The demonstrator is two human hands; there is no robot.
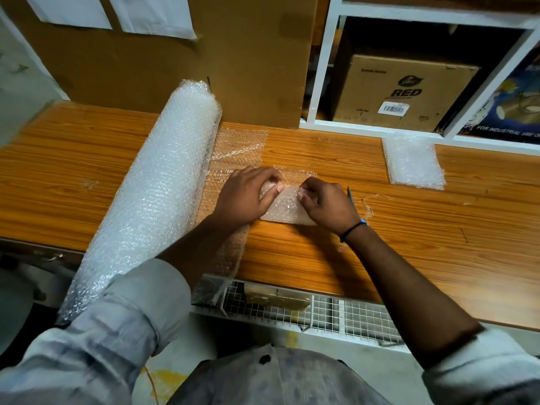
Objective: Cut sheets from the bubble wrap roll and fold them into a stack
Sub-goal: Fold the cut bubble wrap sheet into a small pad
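two hands share this fold: your left hand (pixel 248 197) and right hand (pixel 324 203) both have fingers curled, pinching the small sheet (pixel 285 207) of bubble wrap. it lies on the counter (pixel 409 229) between them, just right of the bubble wrap roll (pixel 157 185). you look to be mid-fold. bring the pinched edge over until it meets the opposite edge squarely, then run flat fingers along the crease. the wrap looks springy and will likely pop open if you let go too soon. keep your right wrist clear of the thin dark blade (pixel 349 195) just beside that hand (whether you hold it or it rests on the counter cannot be told).

counted: one roll, its loose tail (pixel 236 150) spread on the counter beyond your left hand; one sheet in your hands; one stack (pixel 413 162) of folded wrap well apart to the right, close to the shelf (pixel 365 128), its layers too blurred to count; one blade.
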